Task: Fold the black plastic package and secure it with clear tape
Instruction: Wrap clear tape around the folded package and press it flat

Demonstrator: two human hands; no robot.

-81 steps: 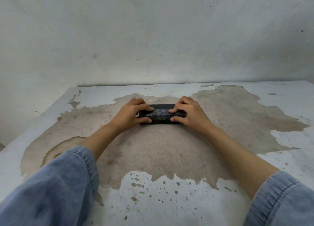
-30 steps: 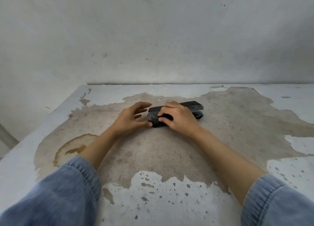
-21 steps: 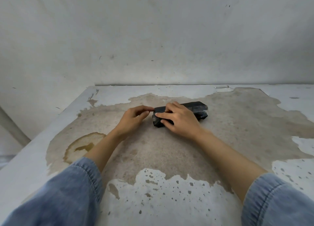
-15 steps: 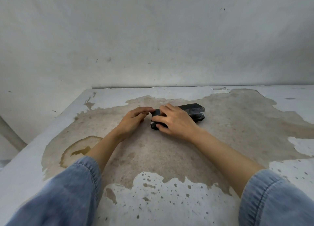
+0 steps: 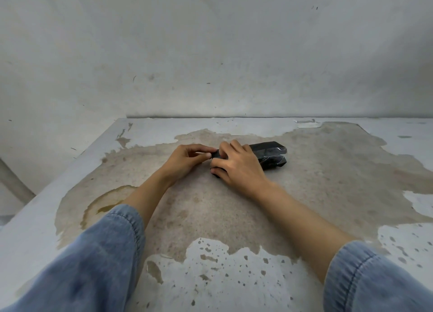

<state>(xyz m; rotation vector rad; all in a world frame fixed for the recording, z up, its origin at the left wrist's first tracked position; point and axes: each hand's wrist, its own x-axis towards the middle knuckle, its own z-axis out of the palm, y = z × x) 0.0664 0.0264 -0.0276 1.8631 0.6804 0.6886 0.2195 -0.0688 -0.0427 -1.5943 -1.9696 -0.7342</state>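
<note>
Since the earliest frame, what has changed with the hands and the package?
The black package was turned, its right end swinging away from the person. The right hand left that end and now grips the left half; the left hand let go, opened, then came back to pinch the left end. The package stays flat on the table.
</note>
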